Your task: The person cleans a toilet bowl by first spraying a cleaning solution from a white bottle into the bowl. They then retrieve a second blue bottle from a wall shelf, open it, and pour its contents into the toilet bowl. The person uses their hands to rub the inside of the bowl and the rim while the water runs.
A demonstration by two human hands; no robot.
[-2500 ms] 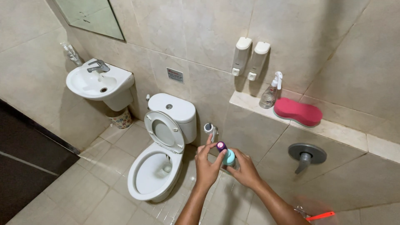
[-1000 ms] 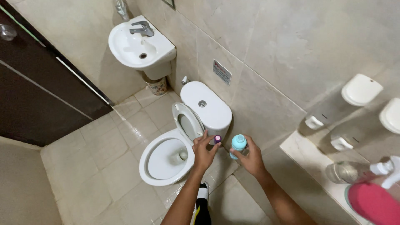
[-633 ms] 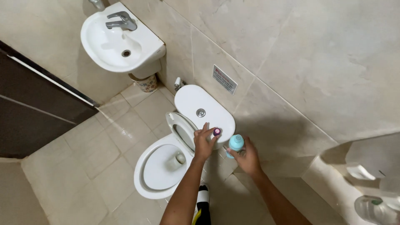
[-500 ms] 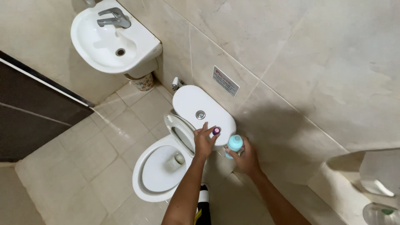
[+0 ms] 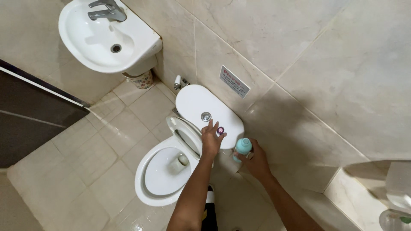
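My left hand [image 5: 209,140] reaches over the white toilet cistern lid [image 5: 195,102] and pinches a small pink-purple cap [image 5: 220,130] at its fingertips, just right of the round flush button [image 5: 206,116]. Whether the cap touches the lid I cannot tell. My right hand [image 5: 256,161] grips a teal bottle [image 5: 243,146] beside the cistern's right end, close to the tiled wall. The toilet bowl [image 5: 150,188] lies below my left forearm with its seat [image 5: 185,136] raised.
A white wall sink [image 5: 128,47] with a metal tap [image 5: 107,9] hangs at top left, with a small patterned bin [image 5: 141,79] under it. A dark door [image 5: 30,115] is on the left. A tiled ledge [image 5: 359,196] at bottom right holds a clear bottle [image 5: 394,220].
The view has swung down and closer to the toilet. Both hands have moved up to the cistern, the left with the cap over the lid, the right still holding the teal bottle.
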